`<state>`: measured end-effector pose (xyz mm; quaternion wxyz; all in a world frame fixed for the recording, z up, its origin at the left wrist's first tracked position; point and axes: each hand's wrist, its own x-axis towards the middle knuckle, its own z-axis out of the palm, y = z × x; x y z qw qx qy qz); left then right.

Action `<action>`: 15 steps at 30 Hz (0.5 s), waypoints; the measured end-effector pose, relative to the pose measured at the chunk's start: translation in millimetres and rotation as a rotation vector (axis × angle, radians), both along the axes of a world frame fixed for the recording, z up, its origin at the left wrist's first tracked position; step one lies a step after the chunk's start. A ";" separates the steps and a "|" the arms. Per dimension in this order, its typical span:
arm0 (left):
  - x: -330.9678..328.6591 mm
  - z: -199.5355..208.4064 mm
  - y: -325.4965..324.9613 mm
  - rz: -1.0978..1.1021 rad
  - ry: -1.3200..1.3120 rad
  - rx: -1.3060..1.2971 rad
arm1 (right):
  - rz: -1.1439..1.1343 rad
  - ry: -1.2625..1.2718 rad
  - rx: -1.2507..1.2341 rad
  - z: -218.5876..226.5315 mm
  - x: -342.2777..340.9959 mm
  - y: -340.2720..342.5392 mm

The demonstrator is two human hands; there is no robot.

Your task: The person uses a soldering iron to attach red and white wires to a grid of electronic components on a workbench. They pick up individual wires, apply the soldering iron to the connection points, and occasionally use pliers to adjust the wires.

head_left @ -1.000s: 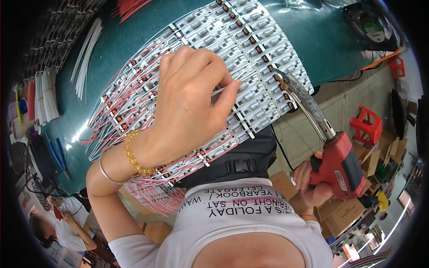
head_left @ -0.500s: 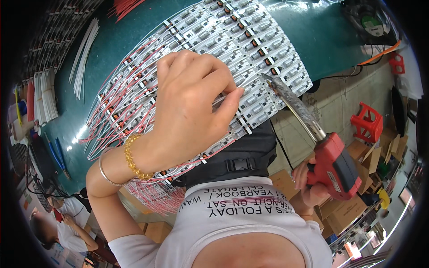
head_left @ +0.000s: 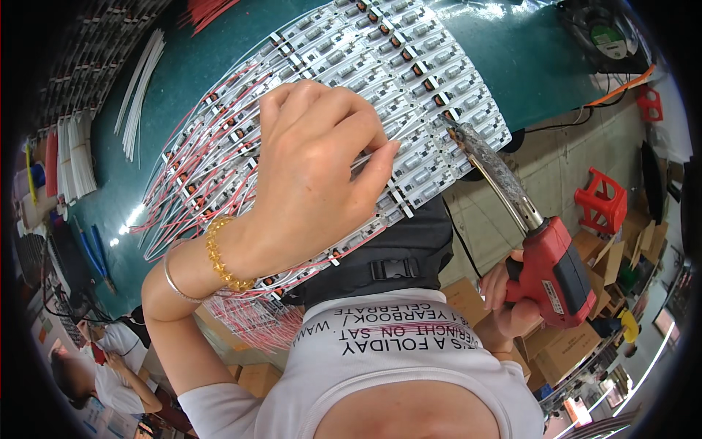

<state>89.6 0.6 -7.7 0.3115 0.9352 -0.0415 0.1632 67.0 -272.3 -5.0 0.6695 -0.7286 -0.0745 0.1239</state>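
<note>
A large panel of white circuit boards (head_left: 431, 88), with rows of small grey and black parts, lies on the green table and reaches its near edge. My left hand (head_left: 314, 164) rests over the panel, thumb and forefinger pinched together; what they hold is too small and hidden to make out. Many thin red and white wires (head_left: 219, 157) spread across the boards to the left of this hand. In my right hand (head_left: 512, 300) is a red and black soldering gun (head_left: 552, 274), its fingers wrapped round the handle. The darkened tip points at the boards, right of my left fingertips.
White wires (head_left: 140, 95) and red wires (head_left: 208, 11) lie farther back on the green table (head_left: 541, 80). Blue-handled pliers (head_left: 95, 252) are at the left. A black fan (head_left: 607, 36) stands at the far right, a red stool (head_left: 603, 199) and cardboard boxes (head_left: 563, 355) on the floor. Another person (head_left: 113, 366) sits lower left.
The soldering gun has shifted slightly right, its tip moving a little away from my left fingertips. My left hand has hardly moved.
</note>
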 end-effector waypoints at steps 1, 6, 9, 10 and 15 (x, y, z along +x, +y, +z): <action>0.2 0.0 -0.1 -0.001 -0.001 0.001 | -0.011 -0.001 0.008 -1.2 -0.9 -0.3; 0.4 2.6 1.5 0.011 -0.051 -0.008 | -0.016 0.021 0.008 -2.4 0.8 -3.8; 0.8 8.7 7.9 -0.021 -0.174 0.075 | -0.032 0.041 0.038 -3.3 -0.9 -9.2; 1.4 11.5 9.6 -0.039 -0.222 0.117 | -0.030 0.037 0.049 -3.1 -0.9 -10.3; -2.9 13.9 -4.0 -0.077 0.029 -0.054 | 0.042 0.002 0.146 -12.1 -3.3 -22.0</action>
